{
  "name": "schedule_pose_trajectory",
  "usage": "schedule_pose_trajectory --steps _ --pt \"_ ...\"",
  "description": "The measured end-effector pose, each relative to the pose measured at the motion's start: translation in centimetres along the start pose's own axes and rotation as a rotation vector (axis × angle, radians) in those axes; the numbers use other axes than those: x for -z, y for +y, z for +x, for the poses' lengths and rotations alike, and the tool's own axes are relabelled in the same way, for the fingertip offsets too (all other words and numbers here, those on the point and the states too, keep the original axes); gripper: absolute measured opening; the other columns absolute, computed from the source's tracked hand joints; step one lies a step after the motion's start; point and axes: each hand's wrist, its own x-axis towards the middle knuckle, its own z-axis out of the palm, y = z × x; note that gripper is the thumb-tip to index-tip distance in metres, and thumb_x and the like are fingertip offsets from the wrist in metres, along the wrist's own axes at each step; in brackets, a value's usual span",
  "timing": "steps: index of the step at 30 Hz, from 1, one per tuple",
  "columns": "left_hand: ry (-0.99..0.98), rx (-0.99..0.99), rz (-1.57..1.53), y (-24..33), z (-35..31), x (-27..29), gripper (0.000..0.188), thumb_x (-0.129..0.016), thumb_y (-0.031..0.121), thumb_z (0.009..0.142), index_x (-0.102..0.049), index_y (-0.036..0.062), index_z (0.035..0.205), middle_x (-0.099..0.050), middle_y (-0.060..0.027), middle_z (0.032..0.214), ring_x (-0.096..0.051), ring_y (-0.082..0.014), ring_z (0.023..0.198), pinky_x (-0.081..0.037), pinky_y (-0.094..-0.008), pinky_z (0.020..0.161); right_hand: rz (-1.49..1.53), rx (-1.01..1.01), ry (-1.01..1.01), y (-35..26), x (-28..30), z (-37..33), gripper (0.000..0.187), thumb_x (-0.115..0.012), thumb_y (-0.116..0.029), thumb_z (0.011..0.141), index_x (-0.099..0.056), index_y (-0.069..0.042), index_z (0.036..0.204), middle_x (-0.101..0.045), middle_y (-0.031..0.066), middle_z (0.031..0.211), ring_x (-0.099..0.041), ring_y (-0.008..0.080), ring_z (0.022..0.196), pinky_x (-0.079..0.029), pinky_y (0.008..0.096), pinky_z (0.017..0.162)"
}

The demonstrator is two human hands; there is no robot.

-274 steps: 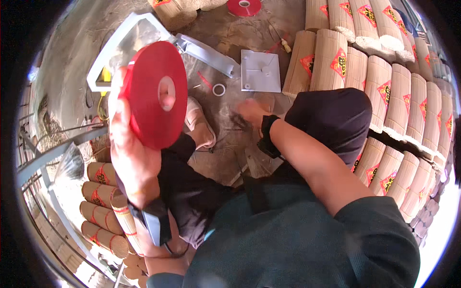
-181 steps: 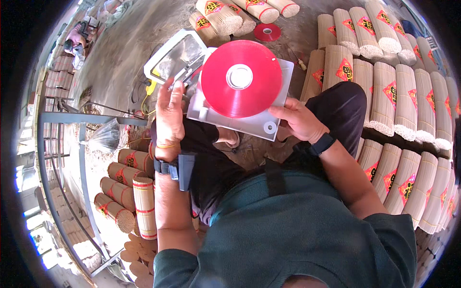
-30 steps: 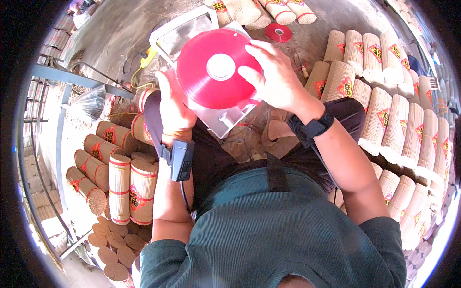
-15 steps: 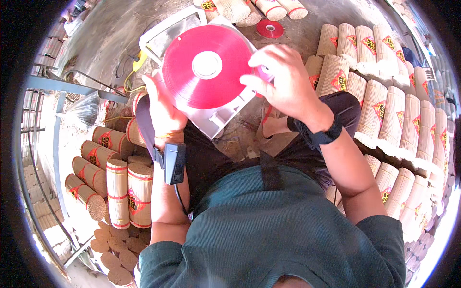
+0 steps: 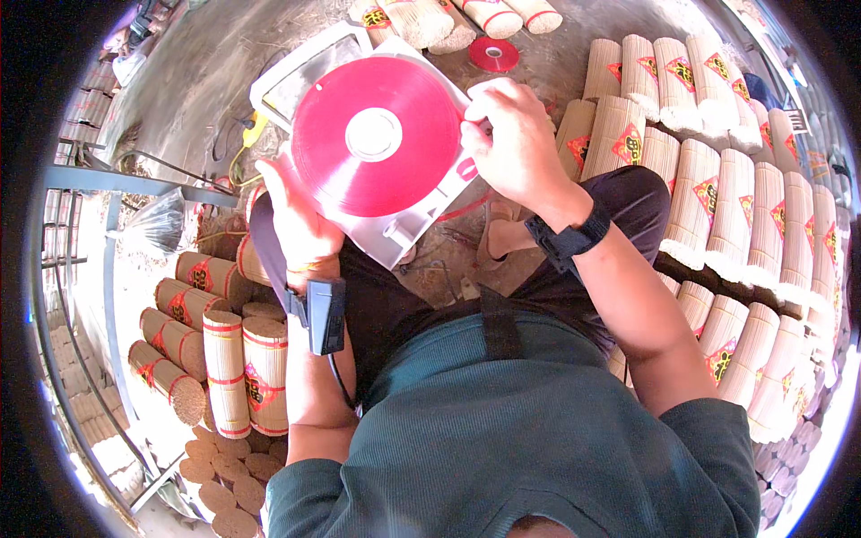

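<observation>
A large roll of red tape (image 5: 420, 108) with a white core (image 5: 373, 134) sits on a white plastic tape machine (image 5: 309, 67) above my lap. My left hand (image 5: 300, 220) holds the machine's near left edge, thumb up along its side, the other fingers partly hidden. At the roll's right edge my right hand (image 5: 516, 139) is closed, thumb and forefinger pinched together on red tape; the pinched piece itself is mostly covered. Below that hand a red strip (image 5: 465, 208) curves off the machine's right side.
Bundles of thin sticks with red bands and labels are stacked on the right (image 5: 691, 197), left (image 5: 224, 368) and far side (image 5: 417, 22). A smaller red tape roll (image 5: 494, 55) lies on the floor beyond. A metal frame (image 5: 126, 179) stands at left, near a yellow plug (image 5: 255, 130).
The right hand's spread fingers have closed into a pinch by the roll's edge. A red strip now shows below it. The machine and roll appear slightly farther left and lower.
</observation>
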Motion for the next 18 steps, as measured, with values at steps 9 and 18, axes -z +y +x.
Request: schedule_pose_trajectory --steps 9,18 --pt "0.004 -0.038 0.042 0.5 -0.5 -0.5 0.068 -0.033 0.057 0.094 -0.038 0.0038 0.136 -0.046 -0.0114 0.136 -0.044 -0.0250 0.125 -0.034 -0.0427 0.106 0.099 -0.038 0.080 -0.8 1.3 0.8 0.009 -0.064 -0.006 0.068 -0.055 -0.005 0.070 -0.057 0.0113 0.084 -0.055 0.0318 0.082 -0.045 0.0416 0.073" --pt "0.030 -0.040 0.043 0.5 -0.5 -0.7 0.068 -0.032 0.057 0.094 -0.038 0.0041 0.137 -0.046 -0.0114 0.137 -0.044 -0.0258 0.126 -0.034 -0.0438 0.106 -0.008 0.013 -0.010 -1.1 0.9 0.2 0.016 -0.068 -0.011 0.069 -0.059 -0.005 0.081 -0.056 0.0117 0.091 -0.056 0.0317 0.085 -0.046 0.0420 0.076"
